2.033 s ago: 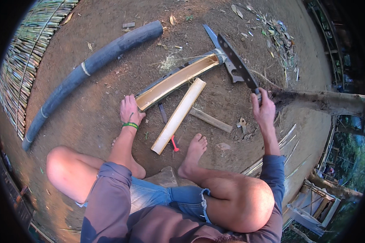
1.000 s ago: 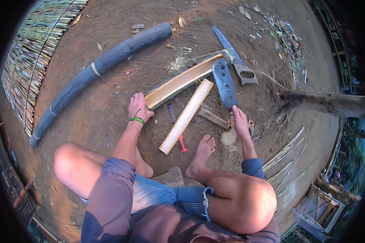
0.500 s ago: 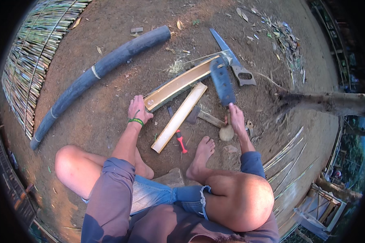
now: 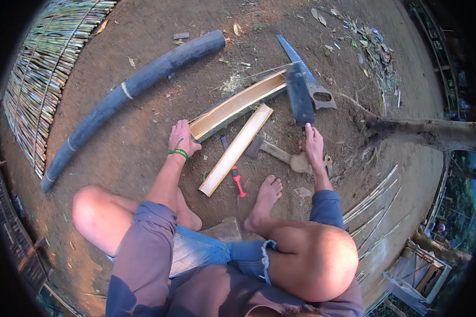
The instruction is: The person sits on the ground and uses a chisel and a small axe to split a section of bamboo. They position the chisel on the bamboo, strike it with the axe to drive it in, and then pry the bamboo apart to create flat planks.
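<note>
My left hand [image 4: 182, 139] is closed round the near end of a split bamboo half [image 4: 238, 105], which lies hollow side up on the dirt, pale inside and dark outside. In my right hand [image 4: 313, 145] is a cleaver [image 4: 300, 98] with a broad dark blade with holes in it. Its blade stands over the far end of the bamboo half, slightly blurred; I cannot tell whether they touch. A narrower bamboo strip [image 4: 235, 150] lies between my hands. Close by lie a hammer [image 4: 272, 152] with a wooden handle and a red and black tool handle [image 4: 238, 182].
A handsaw [image 4: 320, 97] lies just beyond the cleaver. A long dark bamboo pole [image 4: 153, 68] stretches across the left, beside a mat of lashed sticks [image 4: 53, 68]. At right are a tree trunk [image 4: 433, 128] and thin sticks [image 4: 373, 195]. My bare foot [image 4: 264, 203] rests near the hammer.
My right hand has moved up and slightly right with the cleaver, whose blade now stands more upright. My left hand keeps its hold on the bamboo half.
</note>
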Motion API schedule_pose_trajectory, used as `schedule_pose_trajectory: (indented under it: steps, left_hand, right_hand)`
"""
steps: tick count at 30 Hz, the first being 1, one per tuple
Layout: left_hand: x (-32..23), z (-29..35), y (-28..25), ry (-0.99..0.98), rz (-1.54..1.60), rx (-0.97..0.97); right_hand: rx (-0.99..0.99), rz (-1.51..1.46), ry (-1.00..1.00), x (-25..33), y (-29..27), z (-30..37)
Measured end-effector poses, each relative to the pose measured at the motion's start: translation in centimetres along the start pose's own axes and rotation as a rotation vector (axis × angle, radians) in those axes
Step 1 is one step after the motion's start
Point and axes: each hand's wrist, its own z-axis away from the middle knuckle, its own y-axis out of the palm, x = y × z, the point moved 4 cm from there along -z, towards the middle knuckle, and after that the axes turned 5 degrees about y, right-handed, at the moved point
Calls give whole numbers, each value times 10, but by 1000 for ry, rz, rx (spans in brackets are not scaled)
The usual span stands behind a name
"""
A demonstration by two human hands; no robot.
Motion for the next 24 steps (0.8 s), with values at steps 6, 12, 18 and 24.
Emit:
schedule_pose_trajectory:
  steps: [6, 12, 18, 24]
  left_hand:
    - [6, -5, -2, -10, 20, 3]
    - [1, -9, -4, -2, 14, 21]
    - [0, -8, -3, -14, 3, 57]
    - [8, -9, -1, 12, -9, 44]
  right_hand:
    - [77, 88, -6, 5, 1, -10]
    - [128, 161, -9, -3, 5, -23]
    - [109, 154, -31, -2, 17, -19]
    - [-26, 115, -68, 9, 16, -25]
